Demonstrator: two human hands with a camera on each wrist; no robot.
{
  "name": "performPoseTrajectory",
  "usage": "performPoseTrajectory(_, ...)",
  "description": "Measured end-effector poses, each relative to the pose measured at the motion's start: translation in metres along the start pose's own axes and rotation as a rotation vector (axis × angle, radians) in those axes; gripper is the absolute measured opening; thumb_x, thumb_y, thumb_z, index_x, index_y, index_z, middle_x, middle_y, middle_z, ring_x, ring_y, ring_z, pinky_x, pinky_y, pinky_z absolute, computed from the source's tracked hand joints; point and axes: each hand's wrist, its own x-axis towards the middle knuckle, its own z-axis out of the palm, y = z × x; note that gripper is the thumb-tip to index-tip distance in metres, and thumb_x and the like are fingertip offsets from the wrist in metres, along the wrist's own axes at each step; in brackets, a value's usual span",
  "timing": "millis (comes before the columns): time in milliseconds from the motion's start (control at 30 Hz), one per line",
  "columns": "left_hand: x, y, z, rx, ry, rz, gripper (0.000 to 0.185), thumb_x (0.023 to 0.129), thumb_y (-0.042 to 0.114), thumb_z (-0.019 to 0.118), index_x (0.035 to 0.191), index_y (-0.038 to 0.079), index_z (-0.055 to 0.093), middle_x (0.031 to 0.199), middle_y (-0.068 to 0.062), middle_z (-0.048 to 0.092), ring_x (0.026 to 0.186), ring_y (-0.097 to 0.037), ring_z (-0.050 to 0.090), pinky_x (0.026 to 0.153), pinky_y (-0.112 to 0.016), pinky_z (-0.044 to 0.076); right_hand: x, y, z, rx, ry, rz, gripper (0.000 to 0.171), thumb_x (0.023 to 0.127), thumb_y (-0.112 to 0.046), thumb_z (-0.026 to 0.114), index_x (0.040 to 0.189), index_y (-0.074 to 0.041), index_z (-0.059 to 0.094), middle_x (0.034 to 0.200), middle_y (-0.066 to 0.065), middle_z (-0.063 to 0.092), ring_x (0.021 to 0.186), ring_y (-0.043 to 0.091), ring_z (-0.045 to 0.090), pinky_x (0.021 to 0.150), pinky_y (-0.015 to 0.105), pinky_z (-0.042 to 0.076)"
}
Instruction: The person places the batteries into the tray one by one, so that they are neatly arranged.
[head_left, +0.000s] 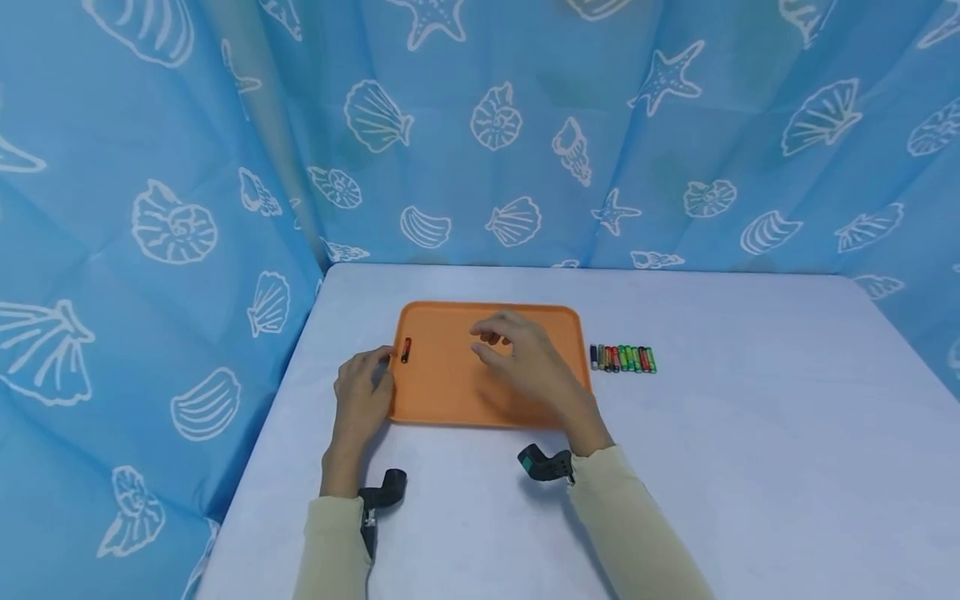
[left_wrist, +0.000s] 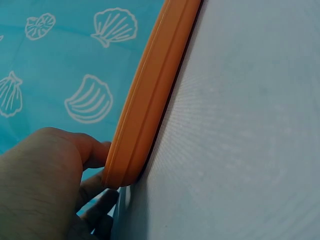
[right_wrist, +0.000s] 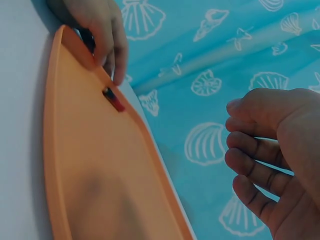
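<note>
An orange tray (head_left: 450,392) lies on the white-covered table. Inside it, by the left wall, one red and black battery (head_left: 406,350) lies lengthwise along that wall. My left hand (head_left: 363,396) grips the tray's left rim, with thumb and fingers at the edge near a corner in the left wrist view. Over the tray's right half hovers my right hand (head_left: 521,354), its fingers loosely bent and nothing between them. In the right wrist view the bent fingers (right_wrist: 250,147) stand apart from the tray, and the battery shows beside the left hand.
Just right of the tray, several batteries (head_left: 622,358) in dark, red and green lie side by side in a row. A blue curtain (head_left: 465,183) with white shells hangs behind the table (head_left: 750,433) and along its left side. Each wrist wears a black camera mount.
</note>
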Motion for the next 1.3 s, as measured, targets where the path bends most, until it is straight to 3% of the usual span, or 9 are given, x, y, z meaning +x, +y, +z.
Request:
performPoseTrajectory(167, 0.001, -0.002, -0.002, 0.013, -0.006, -0.011, 0.040, 0.102, 0.016, 0.048, 0.141, 0.013, 0.056, 0.142, -0.010, 0.050, 0.144, -0.032, 0.025, 0.118, -0.053, 0.011, -0.007, 0.009, -0.014, -0.010, 0.003, 0.013, 0.023, 0.097, -0.019, 0.067, 0.119, -0.012, 0.068, 0.113, 0.007, 0.063, 0.100, 0.018, 0.057, 0.091, 0.047, 0.050)
performPoseTrajectory(600, 0.001, -0.001, -0.001, 0.021, -0.008, -0.021, 0.041, 0.102, 0.015, 0.047, 0.141, 0.013, 0.055, 0.143, -0.010, 0.049, 0.145, -0.033, 0.024, 0.118, -0.053, 0.011, -0.031, 0.041, -0.039, -0.106, 0.042, -0.009, 0.023, 0.094, -0.015, 0.071, 0.116, -0.009, 0.070, 0.106, 0.001, 0.062, 0.095, 0.021, 0.059, 0.083, 0.043, 0.052)
performPoseTrajectory(1133, -0.001, 0.002, 0.004, 0.025, -0.026, -0.032, 0.041, 0.102, 0.015, 0.047, 0.142, 0.013, 0.054, 0.143, -0.011, 0.048, 0.145, -0.033, 0.024, 0.118, -0.053, 0.011, -0.071, 0.074, -0.081, -0.180, 0.075, 0.058, 0.037, 0.092, -0.016, 0.073, 0.127, -0.007, 0.064, 0.117, 0.006, 0.057, 0.096, 0.029, 0.057, 0.074, 0.043, 0.051)
performPoseTrajectory(1300, -0.001, 0.004, 0.003, 0.034, -0.013, -0.032, 0.041, 0.101, 0.014, 0.046, 0.142, 0.014, 0.054, 0.143, -0.011, 0.047, 0.145, -0.034, 0.024, 0.118, -0.054, 0.011, -0.082, 0.089, -0.092, -0.229, 0.084, 0.134, 0.039, 0.094, -0.017, 0.071, 0.130, -0.007, 0.063, 0.119, 0.007, 0.055, 0.099, 0.028, 0.056, 0.082, 0.046, 0.053)
